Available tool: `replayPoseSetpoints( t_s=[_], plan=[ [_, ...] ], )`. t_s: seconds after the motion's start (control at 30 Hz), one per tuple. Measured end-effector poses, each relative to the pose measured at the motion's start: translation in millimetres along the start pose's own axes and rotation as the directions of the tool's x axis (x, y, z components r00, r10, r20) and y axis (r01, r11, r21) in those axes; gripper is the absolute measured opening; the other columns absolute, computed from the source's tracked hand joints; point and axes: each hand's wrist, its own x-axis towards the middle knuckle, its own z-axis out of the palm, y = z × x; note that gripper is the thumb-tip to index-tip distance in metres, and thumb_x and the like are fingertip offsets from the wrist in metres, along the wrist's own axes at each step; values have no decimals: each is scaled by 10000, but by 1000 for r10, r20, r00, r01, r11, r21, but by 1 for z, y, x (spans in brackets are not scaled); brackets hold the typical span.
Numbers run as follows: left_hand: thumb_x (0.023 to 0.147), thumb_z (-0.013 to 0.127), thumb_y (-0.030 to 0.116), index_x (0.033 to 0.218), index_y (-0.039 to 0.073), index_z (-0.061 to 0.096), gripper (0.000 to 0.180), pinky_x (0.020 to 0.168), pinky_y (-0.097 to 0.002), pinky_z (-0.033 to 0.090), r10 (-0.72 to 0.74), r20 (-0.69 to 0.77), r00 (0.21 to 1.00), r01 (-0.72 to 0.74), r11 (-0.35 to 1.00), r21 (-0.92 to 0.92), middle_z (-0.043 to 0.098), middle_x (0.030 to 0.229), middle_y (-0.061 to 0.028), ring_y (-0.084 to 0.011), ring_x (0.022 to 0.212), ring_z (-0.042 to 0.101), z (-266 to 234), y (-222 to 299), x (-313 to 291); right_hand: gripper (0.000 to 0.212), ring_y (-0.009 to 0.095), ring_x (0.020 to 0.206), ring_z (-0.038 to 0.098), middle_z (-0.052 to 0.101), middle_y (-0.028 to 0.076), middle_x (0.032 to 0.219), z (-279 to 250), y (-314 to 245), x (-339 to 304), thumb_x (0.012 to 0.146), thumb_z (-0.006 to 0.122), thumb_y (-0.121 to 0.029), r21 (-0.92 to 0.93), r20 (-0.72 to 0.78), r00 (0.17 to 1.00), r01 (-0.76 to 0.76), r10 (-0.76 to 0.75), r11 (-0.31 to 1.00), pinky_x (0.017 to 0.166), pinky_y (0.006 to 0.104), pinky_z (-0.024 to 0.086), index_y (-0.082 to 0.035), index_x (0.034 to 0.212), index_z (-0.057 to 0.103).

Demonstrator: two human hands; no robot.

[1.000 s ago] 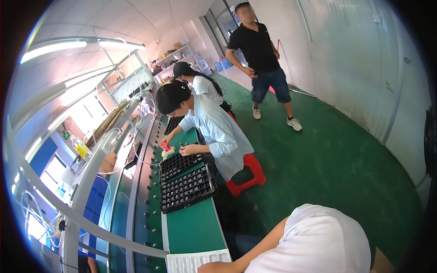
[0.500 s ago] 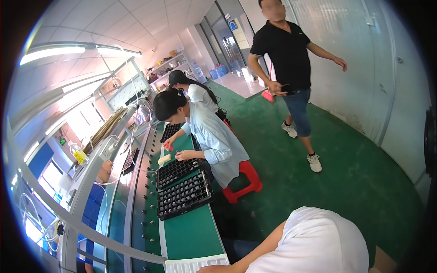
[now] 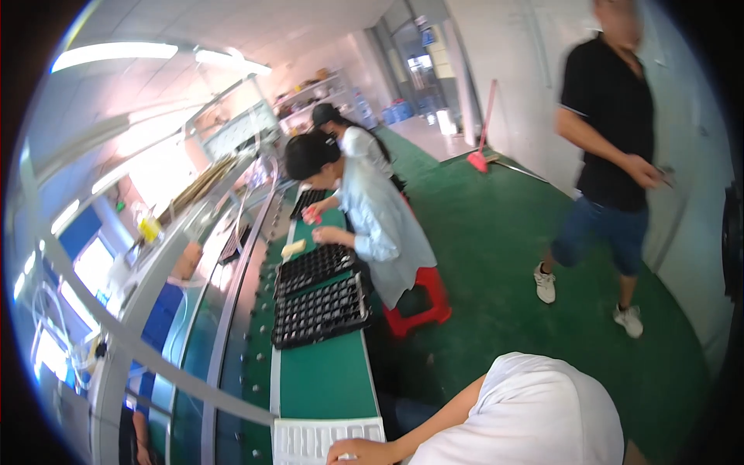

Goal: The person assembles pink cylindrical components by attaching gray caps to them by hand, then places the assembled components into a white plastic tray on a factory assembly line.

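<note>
My right hand (image 3: 360, 450) reaches in from a white sleeve (image 3: 535, 411) at the lower right. It lies over the right part of a white compartmented tray (image 3: 288, 443) at the near end of the green work surface (image 3: 325, 387). The picture's lower edge cuts the fingers off, so whether they hold anything is not visible. My left hand is out of view. Beyond the tray lie two black trays (image 3: 318, 314) with many small cells filled with small parts.
A co-worker in light blue (image 3: 380, 225) sits on a red stool (image 3: 422, 306), holding something small and red; another sits behind. At right stands a person in black (image 3: 608, 124). A metal frame (image 3: 186, 380) crosses the left. A red broom (image 3: 478, 161) leans by the wall.
The person in black has walked to the right and nearer. More of my right hand and the white tray shows now. The whole view has shifted slightly.
</note>
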Motion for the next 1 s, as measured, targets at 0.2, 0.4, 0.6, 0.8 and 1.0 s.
replayPoseSetpoints(
  t_s=[0.2, 0.4, 0.6, 0.8, 1.0],
  plan=[
    [969, 447, 202, 760, 132, 428, 221, 726, -244, 407, 91, 1, 996, -90, 987, 130, 509, 822, -10, -108, 796, 491, -13, -3, 4, 166, 227, 911, 573, 601, 88, 928, 4, -11, 5, 918, 576, -192, 26, 62, 996, -59, 58, 998, 824, 318, 447, -36, 936, 630],
    [950, 444, 153, 1142, 75, 556, 235, 732, -255, 414, 88, -145, 985, -59, 979, 197, 537, 940, -22, -119, 837, 489, -8, 16, -12, 171, 232, 918, 571, 592, 91, 938, 23, -3, 15, 916, 578, -195, 92, 181, 982, -67, 49, 994, 824, 318, 447, -34, 951, 628],
    [1005, 430, 332, 1195, 85, 527, 327, 538, -198, 348, 144, -180, 973, -136, 989, 59, 534, 862, 1, -66, 636, 443, -12, 18, -10, 179, 251, 928, 571, 599, 88, 970, 20, -18, 26, 905, 594, -209, 70, 280, 960, -46, 25, 996, 834, 326, 448, -55, 988, 632],
    [998, 428, 414, 1002, 85, 511, 339, 484, -182, 292, 378, -81, 922, -364, 920, 148, 484, 769, -12, -67, 588, 404, -3, 62, -19, 185, 128, 695, 536, 574, 32, 799, -76, -68, 221, 945, 568, -238, 328, -156, 957, 284, -244, 901, 637, 269, 462, -56, 975, 591],
    [1015, 415, 350, 1058, 76, 472, 283, 545, -186, 300, 571, -79, 817, -487, 757, 435, 510, 799, -27, -53, 611, 374, -12, 77, -18, 111, 96, 739, 554, 607, 35, 864, -44, -147, 235, 910, 560, -100, 131, 358, 882, 279, -307, 952, 676, 222, 454, -9, 952, 608]
  ],
)
